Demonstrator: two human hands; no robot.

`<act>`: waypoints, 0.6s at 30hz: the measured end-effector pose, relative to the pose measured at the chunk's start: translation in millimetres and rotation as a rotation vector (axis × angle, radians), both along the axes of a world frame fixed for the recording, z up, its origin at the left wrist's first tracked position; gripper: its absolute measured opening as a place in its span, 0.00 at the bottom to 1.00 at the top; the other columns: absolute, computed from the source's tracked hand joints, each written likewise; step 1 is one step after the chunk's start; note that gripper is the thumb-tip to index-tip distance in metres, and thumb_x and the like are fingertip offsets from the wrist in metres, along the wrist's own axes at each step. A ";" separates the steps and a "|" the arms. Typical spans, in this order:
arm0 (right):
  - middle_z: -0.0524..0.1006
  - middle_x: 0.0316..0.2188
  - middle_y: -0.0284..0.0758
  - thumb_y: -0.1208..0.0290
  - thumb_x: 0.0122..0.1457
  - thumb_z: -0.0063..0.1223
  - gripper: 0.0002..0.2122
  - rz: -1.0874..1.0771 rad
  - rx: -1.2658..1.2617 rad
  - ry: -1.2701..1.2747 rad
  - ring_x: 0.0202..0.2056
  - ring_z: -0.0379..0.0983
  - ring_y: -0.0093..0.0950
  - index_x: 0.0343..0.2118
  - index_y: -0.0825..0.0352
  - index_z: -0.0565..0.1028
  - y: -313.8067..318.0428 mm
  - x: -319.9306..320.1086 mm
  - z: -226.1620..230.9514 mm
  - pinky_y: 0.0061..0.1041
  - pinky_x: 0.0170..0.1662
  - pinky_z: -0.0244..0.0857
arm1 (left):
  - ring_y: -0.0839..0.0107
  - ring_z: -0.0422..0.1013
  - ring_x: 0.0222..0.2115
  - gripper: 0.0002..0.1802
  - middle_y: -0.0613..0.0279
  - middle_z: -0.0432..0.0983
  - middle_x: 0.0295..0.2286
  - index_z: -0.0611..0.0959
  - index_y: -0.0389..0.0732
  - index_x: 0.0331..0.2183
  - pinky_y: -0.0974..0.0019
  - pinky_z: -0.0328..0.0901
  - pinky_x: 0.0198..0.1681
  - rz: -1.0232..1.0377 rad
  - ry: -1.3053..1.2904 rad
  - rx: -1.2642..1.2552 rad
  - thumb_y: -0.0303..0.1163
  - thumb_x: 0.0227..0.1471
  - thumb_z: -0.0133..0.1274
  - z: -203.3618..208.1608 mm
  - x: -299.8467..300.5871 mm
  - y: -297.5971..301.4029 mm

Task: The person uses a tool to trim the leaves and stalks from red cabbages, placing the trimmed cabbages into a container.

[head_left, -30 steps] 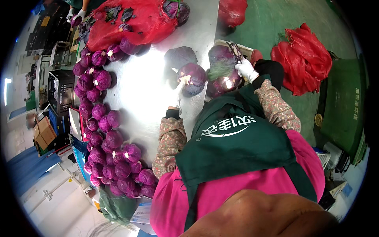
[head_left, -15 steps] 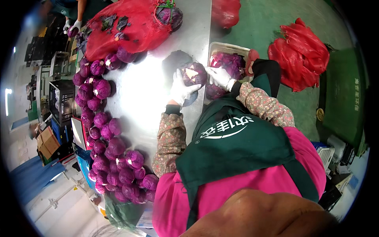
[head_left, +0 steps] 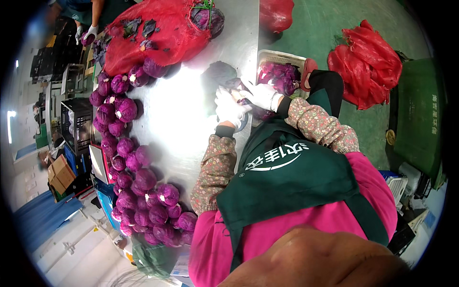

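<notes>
My left hand (head_left: 228, 107) and my right hand (head_left: 262, 95), both in white gloves, close together around a red cabbage (head_left: 258, 114) at the near edge of the shiny metal table (head_left: 181, 119). The gloves hide most of that cabbage. Just beyond my hands a second, darker red cabbage (head_left: 219, 74) rests on the table. To the right of my hands, off the table edge, a pale crate (head_left: 282, 58) holds purple leaves.
Many trimmed red cabbages (head_left: 136, 182) lie in a long heap along the table's left side. A red net sack (head_left: 158, 33) with cabbages lies at the far end, where another person's gloved hand (head_left: 86, 34) works. Red sacks (head_left: 370, 62) and a green bin (head_left: 420, 115) stand on the green floor to the right.
My right hand has come in from beside the crate and joined the left hand on the cabbage. The cabbage has moved closer to the table's near edge.
</notes>
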State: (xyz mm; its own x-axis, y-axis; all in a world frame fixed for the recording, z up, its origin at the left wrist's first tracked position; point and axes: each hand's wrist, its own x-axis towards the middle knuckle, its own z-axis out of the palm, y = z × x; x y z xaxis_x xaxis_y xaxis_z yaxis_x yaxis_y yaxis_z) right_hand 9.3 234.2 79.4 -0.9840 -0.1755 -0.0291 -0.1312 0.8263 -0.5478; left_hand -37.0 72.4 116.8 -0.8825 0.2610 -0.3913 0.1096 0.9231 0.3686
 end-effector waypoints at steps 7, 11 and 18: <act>0.80 0.36 0.48 0.68 0.62 0.45 0.11 -0.185 0.089 -0.150 0.38 0.80 0.46 0.42 0.64 0.76 29.9 -23.2 13.9 0.43 0.39 0.73 | 0.47 0.62 0.60 0.76 0.44 0.57 0.60 0.51 0.27 0.64 0.56 0.63 0.61 0.050 0.017 -0.009 0.51 0.24 0.78 15.2 5.9 -1.8; 0.80 0.25 0.39 0.51 0.68 0.43 0.25 -0.681 -0.264 -0.342 0.27 0.78 0.32 0.60 0.63 0.68 135.3 -6.5 -82.4 0.32 0.34 0.72 | 0.42 0.67 0.55 0.73 0.37 0.52 0.62 0.51 0.32 0.66 0.53 0.67 0.57 -0.051 0.075 0.176 0.51 0.29 0.76 3.1 14.0 -27.9; 0.79 0.43 0.54 0.41 0.63 0.46 0.35 -0.396 -0.378 -0.134 0.44 0.78 0.49 0.64 0.64 0.63 31.9 8.3 12.4 0.38 0.48 0.71 | 0.43 0.66 0.57 0.71 0.36 0.52 0.62 0.53 0.40 0.67 0.55 0.68 0.56 -0.019 0.004 0.067 0.56 0.31 0.74 25.9 3.7 -6.2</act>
State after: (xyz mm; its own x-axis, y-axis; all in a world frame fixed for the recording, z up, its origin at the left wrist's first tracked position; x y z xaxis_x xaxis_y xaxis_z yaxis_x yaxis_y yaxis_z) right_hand 17.6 266.1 91.8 -0.9690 0.1837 -0.1650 0.2399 0.5416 -0.8057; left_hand -33.3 66.2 142.7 -0.8786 0.3037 -0.3686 0.1289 0.8939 0.4293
